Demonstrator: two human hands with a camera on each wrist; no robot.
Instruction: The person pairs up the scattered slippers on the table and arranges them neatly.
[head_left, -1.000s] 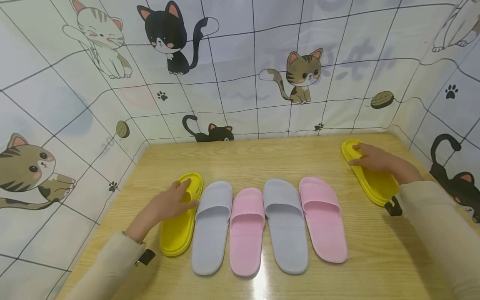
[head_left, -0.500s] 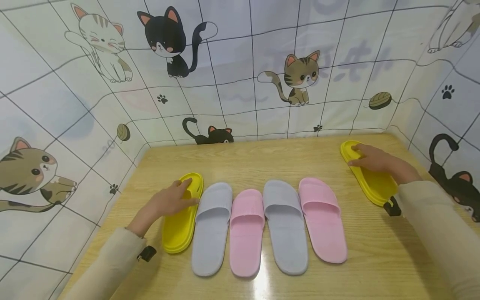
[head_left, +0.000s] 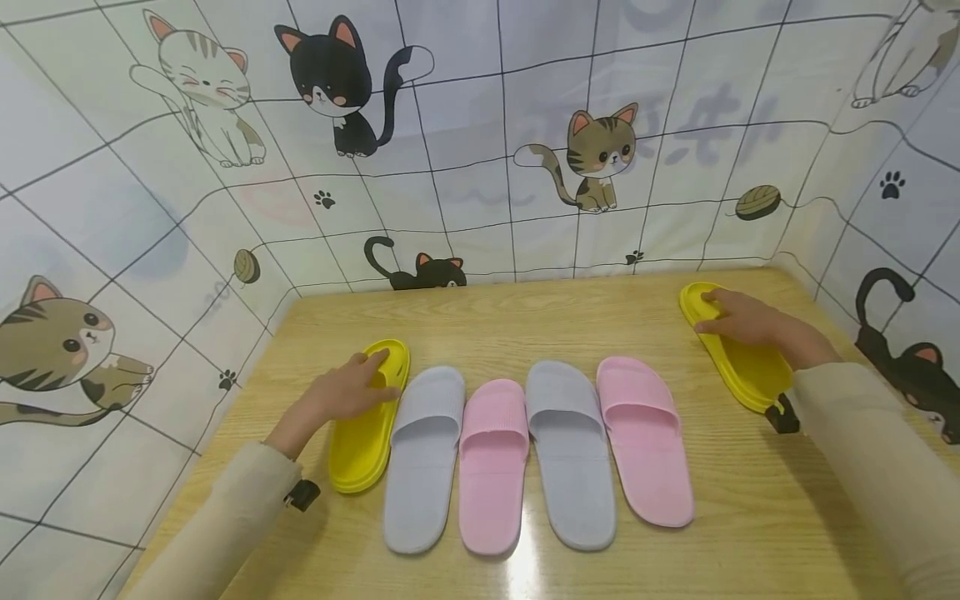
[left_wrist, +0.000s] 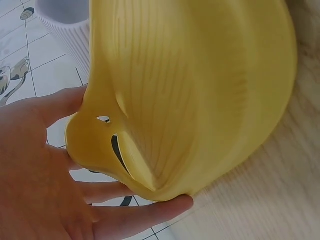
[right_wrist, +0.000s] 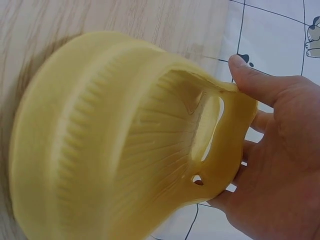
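My left hand [head_left: 341,392] grips a yellow slipper [head_left: 358,458] across its strap, thumb on one side and fingers on the other. That slipper lies at the left end of a row, close beside a grey slipper [head_left: 420,492]. At the far right of the table, my right hand [head_left: 750,321] holds a second yellow slipper [head_left: 750,371] by its strap, toe angled away to the left. In the right wrist view, the thumb [right_wrist: 252,80] and fingers span the slotted strap [right_wrist: 232,145]. The left wrist view shows the same kind of hold on the other strap [left_wrist: 92,142].
Between the yellow pair stand a pink slipper [head_left: 491,496], another grey slipper [head_left: 577,492] and another pink slipper [head_left: 652,479], toes pointing away. The wooden table [head_left: 495,317] meets a cat-patterned cloth wall [head_left: 465,200] at the back and sides.
The left hand and its yellow slipper have shifted slightly forward, away from me, along the grey slipper. The right hand and its slipper stay in place; the camera view tilts a little.
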